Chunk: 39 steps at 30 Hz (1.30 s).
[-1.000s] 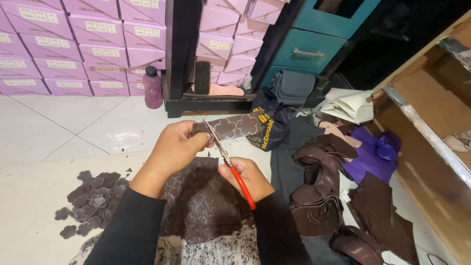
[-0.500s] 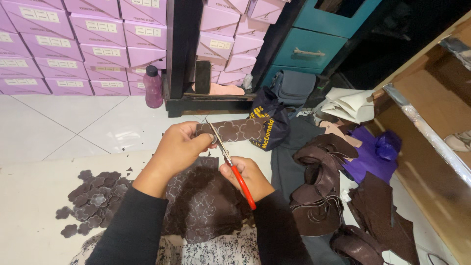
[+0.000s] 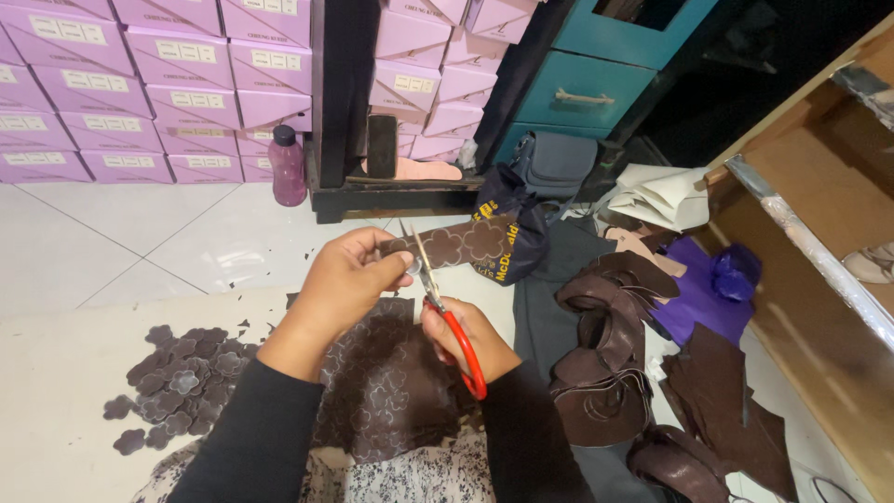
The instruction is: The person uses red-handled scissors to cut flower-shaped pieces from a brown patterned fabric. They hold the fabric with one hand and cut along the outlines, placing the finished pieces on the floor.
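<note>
My left hand (image 3: pixel 346 279) pinches a strip of brown leather (image 3: pixel 466 244) printed with flower outlines and holds it up above my lap. My right hand (image 3: pixel 464 339) grips red-handled scissors (image 3: pixel 445 312), whose blades point up and cut into the strip close to my left fingers. A larger sheet of the same flower-marked leather (image 3: pixel 386 387) lies across my lap under both hands. Cut-out brown flower pieces (image 3: pixel 182 382) are piled on the floor to my left.
Stacked lilac boxes (image 3: pixel 140 84) line the back wall, with a purple bottle (image 3: pixel 286 166) on the white tiles. A dark bag (image 3: pixel 507 219), a grey pouch (image 3: pixel 556 163), brown leather scraps (image 3: pixel 610 354), purple cloth (image 3: pixel 698 298), a teal drawer unit (image 3: pixel 596 88) and a wooden shelf (image 3: pixel 819 242) stand right.
The scissors have moved slightly further along the leather strip, and the strip has shifted a little in my left hand. Everything else stays as it was.
</note>
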### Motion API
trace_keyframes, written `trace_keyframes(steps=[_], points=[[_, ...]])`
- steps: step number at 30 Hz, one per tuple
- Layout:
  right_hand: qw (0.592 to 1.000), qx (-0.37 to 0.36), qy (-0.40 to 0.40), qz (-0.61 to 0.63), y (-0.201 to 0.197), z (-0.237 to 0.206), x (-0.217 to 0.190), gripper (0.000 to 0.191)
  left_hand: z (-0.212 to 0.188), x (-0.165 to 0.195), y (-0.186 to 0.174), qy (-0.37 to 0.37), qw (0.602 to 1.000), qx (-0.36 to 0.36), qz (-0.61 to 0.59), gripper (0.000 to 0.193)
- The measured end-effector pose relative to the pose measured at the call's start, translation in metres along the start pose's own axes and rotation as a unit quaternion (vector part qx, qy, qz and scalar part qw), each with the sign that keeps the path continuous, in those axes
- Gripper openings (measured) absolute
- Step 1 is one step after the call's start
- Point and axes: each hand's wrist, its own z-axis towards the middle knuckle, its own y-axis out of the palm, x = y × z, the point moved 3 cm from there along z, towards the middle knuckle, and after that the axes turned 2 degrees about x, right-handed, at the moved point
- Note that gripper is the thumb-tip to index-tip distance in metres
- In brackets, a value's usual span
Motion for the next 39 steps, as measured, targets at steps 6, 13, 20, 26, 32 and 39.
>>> trace_keyframes(steps=[6, 13, 20, 26, 32, 39], points=[[0.999, -0.016, -0.034, 0.037, 0.002, 0.000, 0.000, 0.045, -0.001, -0.002, 0.009, -0.009, 0.998, 0.014, -0.064, 0.011], [0.997, 0.001, -0.056, 0.052, 0.007, 0.004, -0.001, 0.047, -0.005, 0.001, 0.017, -0.030, 0.992, 0.058, -0.110, 0.012], [0.996, 0.024, -0.074, 0.031, 0.012, 0.004, -0.002, 0.046, -0.008, 0.002, 0.024, -0.030, 0.986, 0.083, -0.138, 0.011], [0.996, 0.071, -0.047, 0.025, 0.008, 0.008, 0.010, 0.044, -0.009, 0.001, 0.028, -0.035, 0.987, 0.093, -0.129, 0.012], [0.994, 0.099, -0.042, 0.018, 0.012, 0.012, 0.019, 0.043, -0.011, -0.004, 0.032, -0.045, 0.983, 0.114, -0.139, 0.013], [0.994, 0.082, -0.065, 0.016, 0.016, 0.013, 0.013, 0.040, -0.012, -0.007, 0.030, -0.045, 0.982, 0.130, -0.129, 0.014]])
